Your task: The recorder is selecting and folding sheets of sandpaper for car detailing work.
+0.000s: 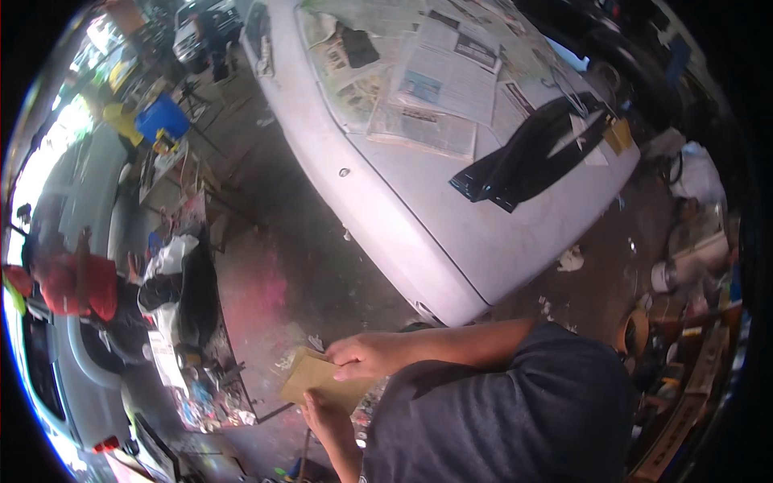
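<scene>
Both my hands hold a folded tan sheet (329,377) that looks like sandpaper. My right hand (362,356) lies over its upper edge, fingers curled onto the surface. From below, my left hand (326,416) grips the near edge with the thumb on top. Beyond my right arm stands a pale car body (423,211), its glass covered with newspaper sheets (447,78). On the car's flat rear or front panel lies a long black item (525,157), whose kind I cannot tell. A tan piece (619,136) rests near the panel's edge.
A cluttered low table (208,404) stands to the left, bearing dark and white cloth-like items (181,284). A person in red (78,284) is beyond it, beside a silver vehicle (90,374). Farther off is a blue container (163,118). Shelves with clutter (676,374) line the right.
</scene>
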The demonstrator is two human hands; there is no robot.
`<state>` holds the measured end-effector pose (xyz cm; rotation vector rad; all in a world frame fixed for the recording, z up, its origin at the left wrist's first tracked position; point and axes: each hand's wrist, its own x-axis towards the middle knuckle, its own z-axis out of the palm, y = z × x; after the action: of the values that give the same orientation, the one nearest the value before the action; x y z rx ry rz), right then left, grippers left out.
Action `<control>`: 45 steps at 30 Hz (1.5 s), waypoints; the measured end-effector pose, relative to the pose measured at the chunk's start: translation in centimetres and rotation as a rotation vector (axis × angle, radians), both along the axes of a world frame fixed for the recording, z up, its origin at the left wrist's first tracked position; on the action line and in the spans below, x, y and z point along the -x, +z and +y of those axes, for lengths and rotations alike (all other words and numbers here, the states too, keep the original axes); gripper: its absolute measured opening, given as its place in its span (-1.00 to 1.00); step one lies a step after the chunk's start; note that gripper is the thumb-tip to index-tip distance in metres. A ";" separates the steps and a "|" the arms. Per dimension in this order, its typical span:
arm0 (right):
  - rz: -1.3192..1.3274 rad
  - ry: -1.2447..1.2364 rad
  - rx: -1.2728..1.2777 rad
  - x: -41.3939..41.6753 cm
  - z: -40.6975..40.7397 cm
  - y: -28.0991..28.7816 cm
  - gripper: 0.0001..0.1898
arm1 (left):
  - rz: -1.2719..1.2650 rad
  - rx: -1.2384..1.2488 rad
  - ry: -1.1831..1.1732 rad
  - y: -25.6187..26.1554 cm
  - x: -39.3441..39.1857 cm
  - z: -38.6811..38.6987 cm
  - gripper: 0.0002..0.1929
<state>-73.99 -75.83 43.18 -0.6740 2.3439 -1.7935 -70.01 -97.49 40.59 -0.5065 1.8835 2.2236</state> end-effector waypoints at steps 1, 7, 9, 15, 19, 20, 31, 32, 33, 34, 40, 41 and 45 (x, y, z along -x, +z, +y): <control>-0.260 0.160 0.057 -0.3 0.6 0.1 -0.69 | 0.005 0.008 -0.021 -0.9 0.3 -0.1 -0.44; 0.391 -0.201 -0.040 -3.9 1.3 0.1 -0.62 | -0.054 -0.651 -0.257 -2.9 0.6 3.1 -0.37; 0.521 -0.311 -0.198 -5.2 2.6 0.5 -0.45 | -0.090 -0.671 -0.305 -3.3 -0.1 4.2 -0.39; 0.481 -0.699 -0.367 -14.5 9.9 1.8 -0.33 | -0.150 -0.575 -0.598 -3.5 -3.5 10.7 -0.45; 0.445 -1.026 -0.417 -24.6 15.9 2.3 -0.38 | -0.180 -0.525 -0.799 -3.3 -8.5 17.6 -0.54; 0.391 -1.122 -0.464 -27.7 16.9 2.6 -0.42 | -0.180 -0.492 -0.830 -3.1 -10.3 19.6 -0.63; 0.095 -1.811 -0.451 -56.1 20.4 0.4 -0.51 | -0.234 -0.087 -1.472 -2.2 -30.5 37.4 -0.78; 0.102 -1.887 -0.431 -58.1 20.6 0.3 -0.49 | -0.202 -0.104 -1.544 -2.1 -31.8 39.1 -0.78; 0.106 -1.960 -0.411 -59.8 20.6 0.2 -0.48 | -0.173 -0.123 -1.613 -2.0 -33.1 40.5 -0.78; 0.103 -1.993 -0.414 -61.3 20.7 0.0 -0.48 | -0.142 -0.131 -1.657 -2.3 -34.2 42.0 -0.78; 0.033 -2.383 -0.250 -67.7 22.9 -1.9 -0.45 | -0.159 -0.009 -1.929 -5.7 -40.4 50.9 -0.75; 0.066 -2.422 -0.254 -68.7 23.6 -2.7 -0.45 | -0.190 0.000 -1.996 -7.0 -41.3 52.4 -0.74; -0.022 -2.608 -0.074 -73.3 26.9 -3.5 -0.47 | -0.296 -0.014 -2.148 -7.1 -47.9 58.6 -0.72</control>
<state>-0.74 -48.96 39.65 -1.6462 -1.0293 0.4543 -22.10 -38.84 33.50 0.8353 0.9316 0.5468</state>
